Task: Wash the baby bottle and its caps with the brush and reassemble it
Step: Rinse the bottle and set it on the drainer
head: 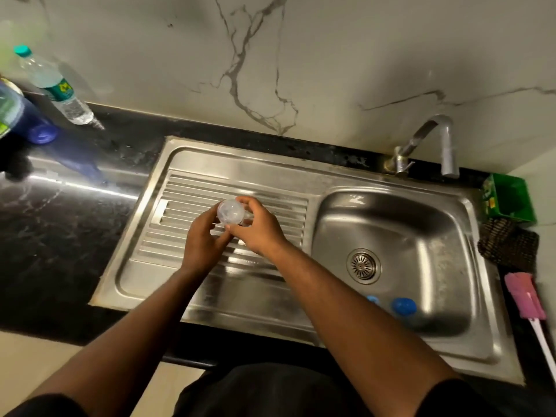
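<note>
Over the ribbed drainboard (180,188) I hold a clear baby bottle (230,212), its round end turned toward the camera. My right hand (258,228) grips it from the right, fingers curled over the top. My left hand (204,237) holds it from below and the left. A blue cap (403,306) lies in the sink basin (421,224) near its front wall, with a second blue piece (373,299) just left of it. The pink sponge brush (525,299) with a white handle lies on the counter at the right edge.
A steel tap (433,142) arches over the basin's back rim. A green box (508,201) and a dark scrubber cloth (508,246) sit at the right. A clear water bottle (54,85) and a blue bottle (18,115) stand on the black counter (54,236) at far left.
</note>
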The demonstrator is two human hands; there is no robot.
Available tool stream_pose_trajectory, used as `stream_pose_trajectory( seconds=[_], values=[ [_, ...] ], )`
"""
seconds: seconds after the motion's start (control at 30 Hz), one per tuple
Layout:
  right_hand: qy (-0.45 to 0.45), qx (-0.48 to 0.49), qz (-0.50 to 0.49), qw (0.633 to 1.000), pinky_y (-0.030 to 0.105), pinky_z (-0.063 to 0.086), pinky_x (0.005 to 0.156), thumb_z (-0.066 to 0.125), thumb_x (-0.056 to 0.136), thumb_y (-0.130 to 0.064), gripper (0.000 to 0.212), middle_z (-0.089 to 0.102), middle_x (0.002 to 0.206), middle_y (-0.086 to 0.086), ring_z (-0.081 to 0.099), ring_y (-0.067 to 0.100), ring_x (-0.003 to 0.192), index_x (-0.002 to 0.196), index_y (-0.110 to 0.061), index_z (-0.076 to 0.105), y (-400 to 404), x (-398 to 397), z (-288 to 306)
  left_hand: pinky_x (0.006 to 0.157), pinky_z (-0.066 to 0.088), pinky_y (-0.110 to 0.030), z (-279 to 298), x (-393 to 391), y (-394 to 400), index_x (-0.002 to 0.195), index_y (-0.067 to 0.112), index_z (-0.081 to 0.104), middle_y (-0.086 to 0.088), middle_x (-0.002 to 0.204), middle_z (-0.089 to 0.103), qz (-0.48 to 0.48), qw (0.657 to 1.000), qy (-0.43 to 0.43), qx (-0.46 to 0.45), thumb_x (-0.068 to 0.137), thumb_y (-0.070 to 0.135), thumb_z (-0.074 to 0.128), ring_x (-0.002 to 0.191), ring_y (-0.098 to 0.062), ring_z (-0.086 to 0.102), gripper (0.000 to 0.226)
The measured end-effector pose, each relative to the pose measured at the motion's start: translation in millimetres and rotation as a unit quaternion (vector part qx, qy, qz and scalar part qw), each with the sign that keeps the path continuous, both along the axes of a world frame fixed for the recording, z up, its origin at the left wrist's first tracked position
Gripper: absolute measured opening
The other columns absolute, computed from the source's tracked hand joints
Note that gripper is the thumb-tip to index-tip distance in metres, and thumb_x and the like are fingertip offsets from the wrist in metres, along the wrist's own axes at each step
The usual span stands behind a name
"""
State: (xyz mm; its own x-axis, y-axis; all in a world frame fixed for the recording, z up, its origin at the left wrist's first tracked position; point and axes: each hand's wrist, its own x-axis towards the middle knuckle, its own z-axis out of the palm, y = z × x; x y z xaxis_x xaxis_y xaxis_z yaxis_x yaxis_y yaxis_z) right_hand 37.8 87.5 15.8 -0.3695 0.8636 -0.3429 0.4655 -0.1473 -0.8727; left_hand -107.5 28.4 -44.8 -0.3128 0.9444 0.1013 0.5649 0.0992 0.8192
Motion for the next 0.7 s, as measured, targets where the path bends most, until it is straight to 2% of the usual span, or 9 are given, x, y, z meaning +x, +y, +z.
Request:
stream_pose_trajectory(
  seconds=[0.1,0.27,0.43,0.53,0.63,0.7],
  values=[
    [-0.013,-0.009,0.014,1.000,0.038,0.059,0.094,0.085,0.084,-0.026,0.066,0.064,0.136,-0.003,0.067,0.017,0.107,0.141,-0.032,0.053,4,-29,-8,0.080,0.047,-0.012,0,-23,1,0.130,0.028,0.062,0.012,0.110,0.071,0.008,0.999,-0.037,-0.030,0.085,0.009,0.081,0.095,-0.003,0.065,0.052],
    [-0.039,0.003,0.007,0.999,0.043,0.057,0.097,0.086,0.082,-0.035,0.064,0.066,0.131,-0.004,0.066,0.018,0.111,0.138,-0.030,0.055,8,-48,-16,0.070,0.058,-0.025,-2,-37,3,0.122,0.037,0.059,0.022,0.096,0.072,0.021,0.994,-0.076,-0.078,0.086,0.014,0.081,0.079,-0.004,0.073,0.049],
    [-0.076,0.001,0.007,0.997,0.043,0.057,0.097,0.088,0.074,-0.045,0.074,0.065,0.131,-0.006,0.066,0.018,0.112,0.137,-0.030,0.053,8,-49,-19,0.065,0.054,-0.016,1,-35,6,0.120,0.033,0.058,0.015,0.098,0.070,0.004,0.993,-0.082,-0.086,0.080,0.010,0.084,0.075,-0.001,0.070,0.053],
    [-0.087,-0.001,0.014,0.996,0.043,0.057,0.097,0.088,0.072,-0.046,0.077,0.063,0.132,-0.007,0.066,0.017,0.111,0.138,-0.031,0.052,8,-47,-20,0.062,0.052,-0.013,4,-32,4,0.117,0.027,0.056,0.013,0.102,0.061,0.002,0.994,-0.084,-0.076,0.077,0.006,0.086,0.075,0.005,0.067,0.054],
    [-0.096,-0.005,0.021,0.995,0.044,0.056,0.099,0.088,0.074,-0.045,0.079,0.061,0.137,-0.005,0.065,0.019,0.115,0.142,-0.031,0.049,6,-44,-18,0.060,0.054,-0.016,12,-31,3,0.107,0.036,0.057,0.019,0.096,0.063,-0.015,0.994,-0.086,-0.064,0.078,0.006,0.087,0.075,0.004,0.066,0.052],
    [-0.107,-0.010,0.028,0.994,0.041,0.054,0.102,0.087,0.077,-0.043,0.083,0.057,0.144,-0.001,0.062,0.021,0.124,0.148,-0.028,0.045,5,-41,-11,0.058,0.056,-0.022,14,-31,0,0.102,0.033,0.061,0.020,0.089,0.068,-0.019,0.994,-0.091,-0.053,0.077,0.007,0.088,0.071,-0.002,0.068,0.045]
  ],
)
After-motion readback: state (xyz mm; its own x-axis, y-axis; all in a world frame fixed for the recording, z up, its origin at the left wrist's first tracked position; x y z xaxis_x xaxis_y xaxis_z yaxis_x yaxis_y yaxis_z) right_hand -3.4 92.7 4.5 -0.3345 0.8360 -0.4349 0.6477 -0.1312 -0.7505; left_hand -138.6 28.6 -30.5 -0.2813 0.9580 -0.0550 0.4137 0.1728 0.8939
